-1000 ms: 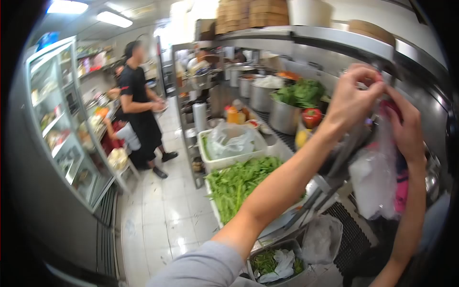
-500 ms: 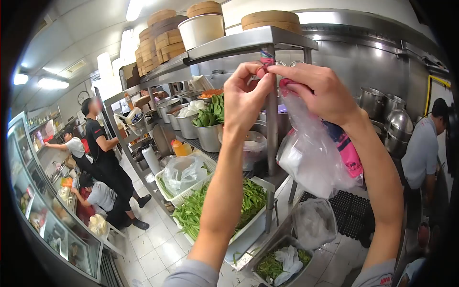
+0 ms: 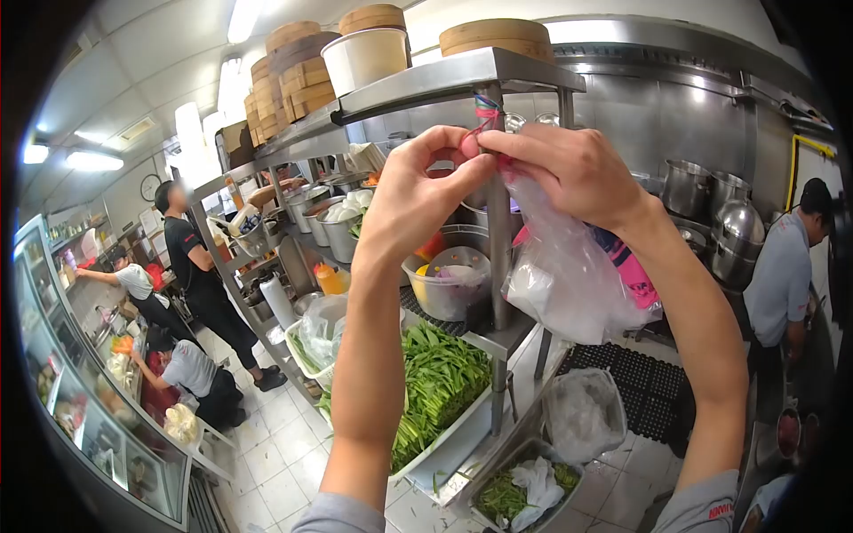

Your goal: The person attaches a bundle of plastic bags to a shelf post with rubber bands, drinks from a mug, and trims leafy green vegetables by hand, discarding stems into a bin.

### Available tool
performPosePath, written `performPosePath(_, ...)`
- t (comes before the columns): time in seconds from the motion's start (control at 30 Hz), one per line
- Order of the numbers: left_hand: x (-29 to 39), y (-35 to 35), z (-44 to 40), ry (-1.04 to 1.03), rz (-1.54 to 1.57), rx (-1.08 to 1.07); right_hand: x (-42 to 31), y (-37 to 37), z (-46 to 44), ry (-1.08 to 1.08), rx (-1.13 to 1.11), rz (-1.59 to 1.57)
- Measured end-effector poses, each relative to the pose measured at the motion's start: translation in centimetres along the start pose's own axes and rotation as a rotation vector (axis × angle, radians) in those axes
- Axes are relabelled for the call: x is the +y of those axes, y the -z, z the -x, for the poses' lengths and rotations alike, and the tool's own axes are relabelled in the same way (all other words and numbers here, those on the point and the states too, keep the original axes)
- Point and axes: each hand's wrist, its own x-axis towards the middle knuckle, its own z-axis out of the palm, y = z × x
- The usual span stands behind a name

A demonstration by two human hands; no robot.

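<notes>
Several coloured rubber bands (image 3: 486, 103) are wrapped around a metal shelf post (image 3: 499, 275) just under the top shelf. My left hand (image 3: 404, 191) pinches a red band pulled out from this bundle, thumb and forefinger together. My right hand (image 3: 582, 169) meets it from the right, its fingertips closed on the same red band. Under the right hand hangs a clear plastic bag (image 3: 569, 275) with whitish contents and a reddish neck. Whether the right hand's curled fingers also hold that neck is hidden. A pink and dark bundle (image 3: 633, 275) shows behind the bag.
Leafy greens (image 3: 444, 382) fill a tray below my left forearm. A clear tub (image 3: 449, 289) stands on the shelf by the post. Bamboo steamers (image 3: 498, 37) sit overhead. On the floor are bins (image 3: 586, 413). Co-workers stand or crouch left, another person (image 3: 786, 266) right.
My left hand has shifted left and slightly down, and the red band now shows between my fingertips and the post. My right hand stays close to it. The view has moved slightly.
</notes>
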Motion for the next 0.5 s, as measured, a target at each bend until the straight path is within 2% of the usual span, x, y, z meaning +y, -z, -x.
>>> performPosePath(0.17,0.6,0.4,0.2,0.065,-0.033,-0.032,0.1,-0.6,0.1,-0.035,0.03,-0.088)
performPosePath(0.23,0.5,0.5,0.2,0.088,-0.012,-0.056,-0.2,-0.4,-0.2,0.001,0.032,-0.021)
performPosePath(0.33,0.0,0.6,0.1,0.118,0.22,-0.082,-0.1,-0.3,-0.1,0.025,0.035,0.018)
performPosePath(0.43,-1.3,1.0,-0.3,0.138,0.313,-0.126,0.1,-0.4,0.1,0.032,0.009,0.035)
performPosePath(0.5,-2.2,1.0,-0.5,0.107,0.531,-0.205,0.0,-0.4,0.3,0.024,-0.015,0.081)
